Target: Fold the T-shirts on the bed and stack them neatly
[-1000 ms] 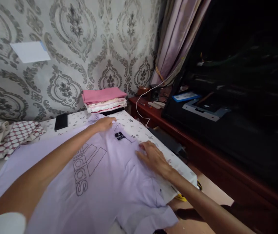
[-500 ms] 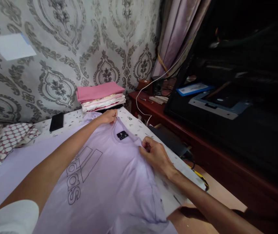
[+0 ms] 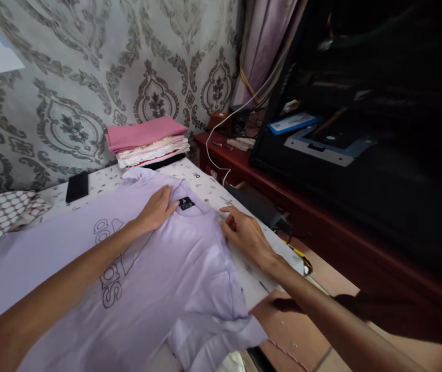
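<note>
Fingers (image 3: 161,198) laid flat, thumb apart, my left hand (image 3: 154,212) rests on the lilac shirt (image 3: 174,258) just beside its collar. The shirt spreads across the white patterned counter (image 3: 103,181), with a folded stack (image 3: 147,135) and black phone (image 3: 77,187) beyond, near the papered wall (image 3: 66,124). A red-brown cabinet (image 3: 314,212) stands rightward. My right hand (image 3: 249,238) curls at the shoulder edge, fingers narrow; whether they pinch cloth, I cannot tell.

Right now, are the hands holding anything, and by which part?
Left hand rests open on the shirt; whether right hand pinches its shoulder can't be told.
</note>
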`<state>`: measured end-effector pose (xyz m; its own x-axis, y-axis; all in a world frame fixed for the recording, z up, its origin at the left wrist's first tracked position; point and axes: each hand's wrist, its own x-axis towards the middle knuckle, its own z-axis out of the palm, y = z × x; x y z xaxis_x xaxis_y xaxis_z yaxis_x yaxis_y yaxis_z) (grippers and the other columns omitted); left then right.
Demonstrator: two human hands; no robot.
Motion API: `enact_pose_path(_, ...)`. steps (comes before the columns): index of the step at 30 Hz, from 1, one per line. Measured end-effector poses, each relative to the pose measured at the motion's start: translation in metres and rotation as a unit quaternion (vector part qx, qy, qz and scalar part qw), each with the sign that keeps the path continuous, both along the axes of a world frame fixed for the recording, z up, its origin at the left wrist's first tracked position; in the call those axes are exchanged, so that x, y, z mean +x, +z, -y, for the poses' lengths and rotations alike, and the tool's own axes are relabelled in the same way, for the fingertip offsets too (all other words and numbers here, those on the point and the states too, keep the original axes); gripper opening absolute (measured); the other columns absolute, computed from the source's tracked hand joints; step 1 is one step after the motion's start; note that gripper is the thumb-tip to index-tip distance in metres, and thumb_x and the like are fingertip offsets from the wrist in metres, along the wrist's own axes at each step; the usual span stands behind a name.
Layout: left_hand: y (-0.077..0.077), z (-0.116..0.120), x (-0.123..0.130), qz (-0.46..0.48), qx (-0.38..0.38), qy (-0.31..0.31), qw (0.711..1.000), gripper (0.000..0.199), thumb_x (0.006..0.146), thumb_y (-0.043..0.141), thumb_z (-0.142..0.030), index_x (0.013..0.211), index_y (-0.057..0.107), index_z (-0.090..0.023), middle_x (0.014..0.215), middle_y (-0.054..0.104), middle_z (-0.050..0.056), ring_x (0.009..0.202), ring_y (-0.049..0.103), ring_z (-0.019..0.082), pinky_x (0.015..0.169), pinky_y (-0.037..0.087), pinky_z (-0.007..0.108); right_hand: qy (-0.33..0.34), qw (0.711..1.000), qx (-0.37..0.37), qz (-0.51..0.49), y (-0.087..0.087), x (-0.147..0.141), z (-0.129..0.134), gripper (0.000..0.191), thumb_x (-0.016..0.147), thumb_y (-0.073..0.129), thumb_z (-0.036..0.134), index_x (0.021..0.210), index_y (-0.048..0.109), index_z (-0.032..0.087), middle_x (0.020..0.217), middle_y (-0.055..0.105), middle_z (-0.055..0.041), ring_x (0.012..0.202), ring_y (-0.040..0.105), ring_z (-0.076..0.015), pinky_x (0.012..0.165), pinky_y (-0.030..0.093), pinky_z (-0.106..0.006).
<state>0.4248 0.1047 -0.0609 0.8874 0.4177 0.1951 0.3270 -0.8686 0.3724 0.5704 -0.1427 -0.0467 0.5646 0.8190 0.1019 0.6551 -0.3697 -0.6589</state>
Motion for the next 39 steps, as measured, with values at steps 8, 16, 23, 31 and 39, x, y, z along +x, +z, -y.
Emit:
enact_pose_path(8,0.007,0.068,-0.017,-0.041,0.030,-0.038,0.998,0.062,0.100,0.039,-0.050,0.150,0.029,-0.013,0.164,0.022,0.025,0.154,0.014,0.037,0.121,0.019,0.061,0.008,0.992,-0.009,0.129,0.003,-0.058,0.060,0.028,0.097,0.051,0.042,0.083,0.061,0.019,0.088,0.063,-0.0079,0.087,0.058,-0.0260,0.083,0.042,-0.042)
enact_pose_path(16,0.011,0.079,0.027,-0.003,0.016,-0.177,0.984,0.033,0.097,0.047,-0.029,0.128,0.050,-0.021,0.151,0.043,0.016,0.149,0.029,0.030,0.120,0.029,0.052,-0.030,0.996,0.059,0.061,-0.002,-0.098,0.094,0.019,0.089,0.058,0.027,0.072,0.052,0.021,0.083,0.061,-0.0044,0.080,0.055,-0.0219,0.073,0.043,-0.035)
enact_pose_path(23,0.030,0.070,0.043,-0.017,-0.033,-0.214,0.976,0.006,0.089,0.051,-0.020,0.095,0.049,-0.022,0.101,0.063,0.007,0.107,0.058,0.025,0.110,0.035,0.051,-0.070,0.952,0.118,-0.272,-0.004,-0.118,0.100,0.030,0.092,0.056,0.044,0.074,0.045,0.023,0.054,0.040,0.0075,0.046,0.037,-0.0089,0.044,0.029,-0.022)
enact_pose_path(31,0.049,0.070,0.051,-0.004,-0.049,-0.197,0.979,0.007,0.092,0.048,-0.025,0.088,0.052,-0.023,0.085,0.059,0.003,0.085,0.055,0.022,0.084,0.045,0.038,-0.134,0.858,0.173,-0.466,0.001,-0.137,0.105,0.045,0.082,0.067,0.065,0.082,0.046,0.024,0.050,0.044,0.0109,0.034,0.042,-0.0080,0.036,0.032,-0.019)
enact_pose_path(39,0.026,0.091,0.049,0.052,0.120,-0.136,0.982,0.020,0.098,0.046,-0.021,0.112,0.058,-0.017,0.119,0.061,0.014,0.117,0.054,0.030,0.107,0.040,0.051,-0.146,0.877,0.146,-0.434,-0.035,-0.132,0.118,0.046,0.083,0.064,0.066,0.090,0.047,0.023,0.047,0.044,0.0123,0.034,0.044,-0.0084,0.038,0.027,-0.018)
